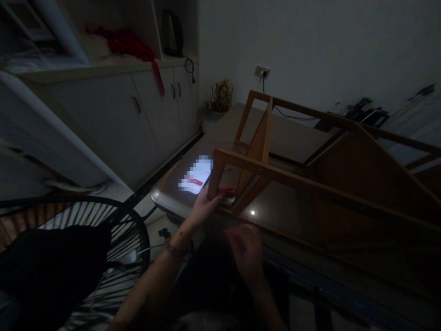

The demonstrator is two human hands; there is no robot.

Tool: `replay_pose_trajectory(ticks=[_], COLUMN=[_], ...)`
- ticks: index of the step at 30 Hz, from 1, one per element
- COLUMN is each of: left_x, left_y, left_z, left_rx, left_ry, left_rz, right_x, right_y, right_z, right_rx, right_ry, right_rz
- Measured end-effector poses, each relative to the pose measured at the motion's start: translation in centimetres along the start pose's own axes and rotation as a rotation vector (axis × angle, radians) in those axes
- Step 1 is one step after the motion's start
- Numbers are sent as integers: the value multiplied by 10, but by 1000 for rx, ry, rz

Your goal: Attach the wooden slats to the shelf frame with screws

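A wooden shelf frame (pixel 296 181) lies on its side across the table. My left hand (pixel 206 204) reaches to its near left end, with the thumb in front and the fingers passing around the end bar. Just left of that bar, a phone (pixel 198 177) with a bright, partly blurred screen rests on the tabletop. My right hand (pixel 246 246) hovers in front of the table edge, below the frame and apart from it. Its fingers are curled together; the dim light hides whatever may be between them. Small shiny bits (pixel 227 169) lie behind the end bar.
The table (pixel 206 135) stands near a wall with a plugged-in socket (pixel 262 71). A dried potted plant (pixel 221 96) is beyond its far corner. White cabinets (pixel 155 108) line the left. A black woven chair (pixel 127 216) with dark cloth is near my left arm.
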State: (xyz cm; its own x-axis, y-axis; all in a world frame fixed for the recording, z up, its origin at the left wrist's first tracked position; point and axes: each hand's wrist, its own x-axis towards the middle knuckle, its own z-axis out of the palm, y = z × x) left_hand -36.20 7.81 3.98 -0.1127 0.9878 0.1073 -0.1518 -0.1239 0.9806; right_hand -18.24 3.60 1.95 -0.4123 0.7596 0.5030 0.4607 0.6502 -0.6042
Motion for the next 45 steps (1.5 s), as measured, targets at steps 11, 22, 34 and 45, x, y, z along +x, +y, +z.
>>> replay_pose_trajectory(ticks=[11,22,34,45], left_x=[-1,-9,-4,31], left_y=[7,16,156,169], left_z=[0,-8,38,48], left_rx=[-5,296,1009,1119], left_ry=[33,216,254,-75], left_rz=[-41,397,887,763], right_x=[2,-1,0,-6], right_y=[-1,0,-1,4], right_z=[3,0,4,7], right_rx=[-2,35,20,9], right_ry=[29,-22,35,81], right_rz=[-12,-5,27,17])
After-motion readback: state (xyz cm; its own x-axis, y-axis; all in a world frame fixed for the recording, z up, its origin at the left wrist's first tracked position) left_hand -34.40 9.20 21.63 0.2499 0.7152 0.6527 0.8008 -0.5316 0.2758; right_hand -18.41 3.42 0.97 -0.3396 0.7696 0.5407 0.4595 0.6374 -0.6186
